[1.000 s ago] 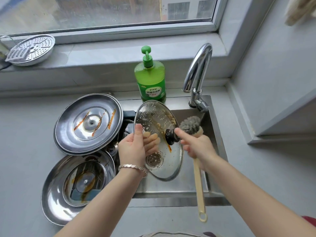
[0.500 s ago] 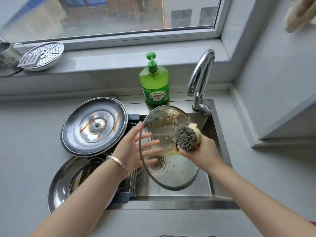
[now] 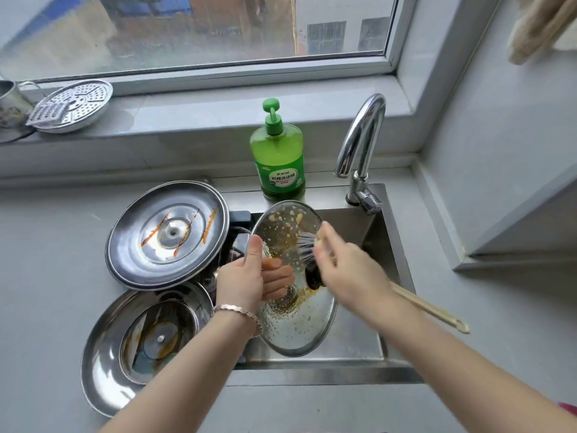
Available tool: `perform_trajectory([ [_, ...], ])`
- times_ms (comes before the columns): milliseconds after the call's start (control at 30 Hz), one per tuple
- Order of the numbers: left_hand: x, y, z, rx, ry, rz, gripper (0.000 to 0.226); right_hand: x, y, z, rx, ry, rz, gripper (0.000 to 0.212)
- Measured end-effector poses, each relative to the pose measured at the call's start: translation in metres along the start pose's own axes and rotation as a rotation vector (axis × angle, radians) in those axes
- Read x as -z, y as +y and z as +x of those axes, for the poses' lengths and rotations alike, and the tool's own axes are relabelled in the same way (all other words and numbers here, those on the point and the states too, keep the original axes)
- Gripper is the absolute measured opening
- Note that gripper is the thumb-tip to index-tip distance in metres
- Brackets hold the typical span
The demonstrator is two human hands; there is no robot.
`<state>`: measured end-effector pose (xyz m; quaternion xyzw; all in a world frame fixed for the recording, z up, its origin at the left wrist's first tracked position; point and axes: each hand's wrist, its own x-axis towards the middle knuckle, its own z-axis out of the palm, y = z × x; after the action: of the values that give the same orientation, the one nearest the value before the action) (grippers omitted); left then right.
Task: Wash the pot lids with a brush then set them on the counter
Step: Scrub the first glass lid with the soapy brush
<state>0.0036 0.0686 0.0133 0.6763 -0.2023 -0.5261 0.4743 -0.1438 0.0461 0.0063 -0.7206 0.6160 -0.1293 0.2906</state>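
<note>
With two stained steel lids (image 3: 167,234) waiting at the left edge of the sink (image 3: 384,232), the left hand (image 3: 246,276), open a moment ago, now pinches the rim of the glass lid (image 3: 296,326), thumb in front, tilting it over the sink while the right hand (image 3: 346,267), closed round the brush (image 3: 428,307), resumes scrubbing the remaining residue.

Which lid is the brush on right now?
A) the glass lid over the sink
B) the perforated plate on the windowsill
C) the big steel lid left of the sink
A: the left hand holds the glass lid over the sink while the right hand puts the brush against it.
</note>
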Motion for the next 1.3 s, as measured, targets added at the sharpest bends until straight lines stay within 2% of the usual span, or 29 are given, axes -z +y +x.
perform_trajectory([
  [67,-0.002,0.0,-0.003,-0.02,0.014,0.03,0.051,-0.008,-0.018,-0.014,0.166,0.014,-0.003,0.051],
  [100,-0.001,0.0,-0.003,-0.025,0.021,0.031,0.051,-0.009,-0.019,-0.013,0.17,-0.025,0.056,0.047],
  [133,0.001,0.0,-0.004,-0.022,0.022,0.019,0.051,-0.009,-0.014,-0.007,0.111,-0.049,0.158,0.04],
  [200,0.005,0.002,-0.008,-0.018,0.001,-0.008,0.051,-0.004,0.011,0.014,-0.106,0.017,0.381,0.024],
  [267,0.007,0.004,-0.012,-0.056,-0.021,0.001,0.052,-0.005,0.024,0.017,-0.221,0.056,0.457,0.024],
  [400,0.007,0.01,-0.013,-0.11,-0.034,0.051,0.052,-0.015,-0.002,-0.011,0.038,-0.005,0.446,0.037],
  [433,0.007,0.011,-0.014,-0.106,-0.039,0.051,0.053,-0.013,0.0,-0.007,0.043,0.003,0.454,0.041],
  [533,0.004,0.009,-0.02,-0.095,-0.056,0.049,0.047,-0.01,0.022,0.022,-0.202,0.092,0.539,0.044],
  [567,0.002,0.008,-0.021,-0.096,-0.053,0.047,0.045,-0.01,0.021,0.021,-0.202,0.104,0.53,0.042],
  [667,-0.001,0.008,-0.019,-0.095,-0.056,0.047,0.043,-0.012,-0.005,0.0,0.017,0.021,0.482,0.04],
  [700,0.0,0.008,-0.017,-0.092,-0.062,0.048,0.041,-0.011,-0.005,0.003,0.038,0.01,0.476,0.042],
  [800,0.002,0.007,-0.02,-0.078,-0.105,0.062,0.032,-0.001,0.015,0.034,-0.131,0.077,0.526,0.042],
  [833,0.001,0.006,-0.021,-0.084,-0.125,0.075,0.027,0.0,0.017,0.038,-0.133,0.081,0.525,0.043],
  [967,0.003,0.005,-0.015,-0.065,-0.121,0.105,0.017,0.004,-0.01,0.022,0.057,0.008,0.419,0.045],
  [1100,0.008,0.007,-0.015,-0.098,-0.142,0.154,0.017,0.011,0.013,0.048,-0.109,0.065,0.464,0.043],
  [1233,0.011,0.012,-0.012,-0.113,-0.105,0.141,0.016,0.001,0.006,0.028,0.032,0.028,0.474,0.016],
  [1300,0.013,0.016,-0.013,-0.108,-0.12,0.112,0.015,0.0,0.014,0.032,-0.003,0.05,0.523,0.024],
])
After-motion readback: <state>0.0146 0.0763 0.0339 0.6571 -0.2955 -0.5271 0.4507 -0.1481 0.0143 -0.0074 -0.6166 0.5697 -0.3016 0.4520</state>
